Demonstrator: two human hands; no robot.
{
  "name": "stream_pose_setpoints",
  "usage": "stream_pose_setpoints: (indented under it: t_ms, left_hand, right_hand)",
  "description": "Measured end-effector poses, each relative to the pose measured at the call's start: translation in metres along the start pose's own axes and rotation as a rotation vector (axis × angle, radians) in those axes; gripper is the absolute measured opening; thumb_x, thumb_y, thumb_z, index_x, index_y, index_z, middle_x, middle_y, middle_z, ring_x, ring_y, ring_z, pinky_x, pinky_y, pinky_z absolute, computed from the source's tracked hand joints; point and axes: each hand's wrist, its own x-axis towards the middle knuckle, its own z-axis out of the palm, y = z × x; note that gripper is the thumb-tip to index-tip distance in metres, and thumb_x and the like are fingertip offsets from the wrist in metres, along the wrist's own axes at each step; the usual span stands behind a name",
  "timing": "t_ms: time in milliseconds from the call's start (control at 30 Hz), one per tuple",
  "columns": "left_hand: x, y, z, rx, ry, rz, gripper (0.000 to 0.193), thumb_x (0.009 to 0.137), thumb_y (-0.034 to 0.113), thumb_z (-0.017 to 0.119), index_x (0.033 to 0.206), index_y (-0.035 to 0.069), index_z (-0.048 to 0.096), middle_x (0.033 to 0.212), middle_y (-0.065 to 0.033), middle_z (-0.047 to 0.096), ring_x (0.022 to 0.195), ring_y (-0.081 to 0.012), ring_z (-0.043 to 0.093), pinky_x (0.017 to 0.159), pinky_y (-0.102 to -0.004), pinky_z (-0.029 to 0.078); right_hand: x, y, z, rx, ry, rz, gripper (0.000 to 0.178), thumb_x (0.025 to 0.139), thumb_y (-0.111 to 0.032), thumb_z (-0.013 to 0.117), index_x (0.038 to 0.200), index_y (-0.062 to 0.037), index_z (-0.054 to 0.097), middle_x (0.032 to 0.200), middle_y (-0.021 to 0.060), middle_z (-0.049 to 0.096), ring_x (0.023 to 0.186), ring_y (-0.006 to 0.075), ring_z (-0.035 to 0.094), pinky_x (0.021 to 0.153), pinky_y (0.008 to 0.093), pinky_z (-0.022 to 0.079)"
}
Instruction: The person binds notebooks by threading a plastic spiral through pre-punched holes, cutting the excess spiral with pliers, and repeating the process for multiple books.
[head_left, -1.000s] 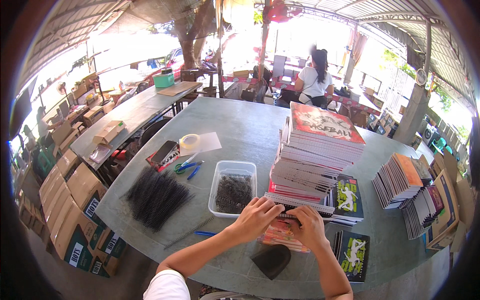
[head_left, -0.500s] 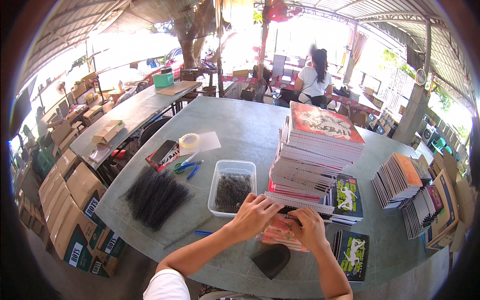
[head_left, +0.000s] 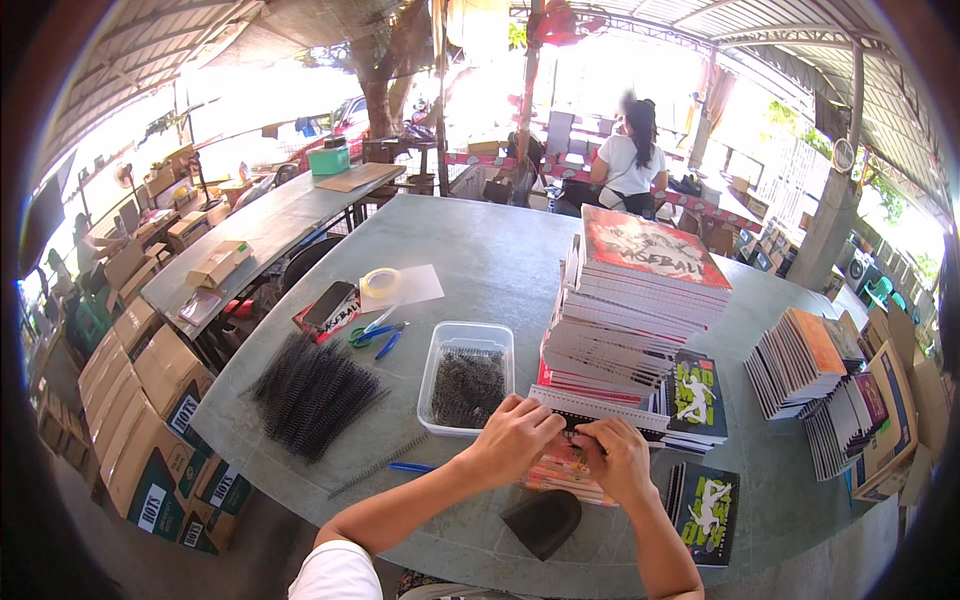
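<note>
My left hand (head_left: pixel 517 437) and my right hand (head_left: pixel 613 455) meet at the punched black edge of a notebook (head_left: pixel 590 408), just in front of a tall stack. The fingers of both are bent and pinched together along that edge. A small dark bit, perhaps coil, shows between the fingertips; the rest is hidden by them. Below the hands lies a stack of orange-pink booklets (head_left: pixel 562 474). The tall stack of notebooks (head_left: pixel 650 262) with a red and white cover rises behind. Left of my left hand stands a clear plastic tub (head_left: pixel 466 380) of short black coils.
A heap of long black coils (head_left: pixel 312 392), pliers (head_left: pixel 391 341), a tape roll (head_left: pixel 381 283) and a phone (head_left: pixel 330 304) lie left. A black curved block (head_left: pixel 542 523) sits near the front edge. Green-lettered notebooks (head_left: pixel 708 515) and more stacks (head_left: pixel 795 362) stand right. A person sits far back.
My left hand has shifted slightly along the notebook's edge, and the fingertips of both hands are closer together. The objects on the table have stayed put.
</note>
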Motion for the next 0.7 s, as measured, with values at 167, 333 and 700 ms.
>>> stream_pose_setpoints:
  t_ms: [167,333,700]
  left_hand:
    - [-0.026,0.026,0.019,0.020,-0.024,0.120,0.027,0.076,0.017,0.065,0.099,0.007,0.055,0.098,-0.0093,0.055,0.097,-0.0274,0.053,0.083,-0.0388,0.041]
    - [-0.070,0.045,0.073,-0.007,-0.279,0.058,0.036,0.079,0.022,0.065,0.110,0.008,0.055,0.106,-0.0143,0.052,0.104,-0.0302,0.051,0.081,-0.0387,0.047]
    - [-0.011,0.040,-0.026,-0.090,0.422,-0.333,0.053,0.071,0.009,0.067,0.121,0.016,0.052,0.095,-0.0130,0.046,0.076,-0.0286,0.057,0.058,-0.0373,0.050]
  right_hand:
    - [0.001,-0.002,0.008,-0.051,-0.007,-0.007,0.013,0.076,-0.011,0.065,0.088,-0.0061,0.063,0.078,0.0069,0.063,0.073,0.0270,0.060,0.068,0.0378,0.047]
    - [0.001,-0.007,0.007,0.075,0.063,0.121,0.010,0.079,-0.012,0.064,0.086,-0.0063,0.059,0.078,0.0072,0.062,0.073,0.0270,0.060,0.065,0.0394,0.047]
    - [-0.017,0.012,-0.018,-0.120,0.023,0.012,0.020,0.075,-0.006,0.066,0.095,-0.0113,0.067,0.081,0.0040,0.064,0.076,0.0224,0.061,0.067,0.0345,0.044]
